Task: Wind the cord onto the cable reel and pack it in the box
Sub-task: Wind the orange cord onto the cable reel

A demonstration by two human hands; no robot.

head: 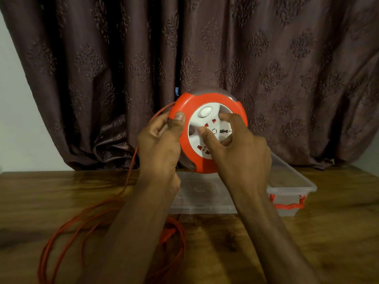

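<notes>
The orange cable reel (207,132) is hanging in the air above the surface (307,232), its white socket face turned toward the camera. The left hand (162,144) is gripping its rim, thumb on the front. The right hand (240,148) is curling fingers into the white hub. Both are covering the reel's lower edge. The orange cord (67,226) is trailing off the left side, looping blurred over the surface. Behind, forearms are partly hiding a clear box (291,185) and lid (201,193); a dark curtain (266,58) is hanging beyond.

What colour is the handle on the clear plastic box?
Red-orange; the handle on the box shows in the head view.
</notes>
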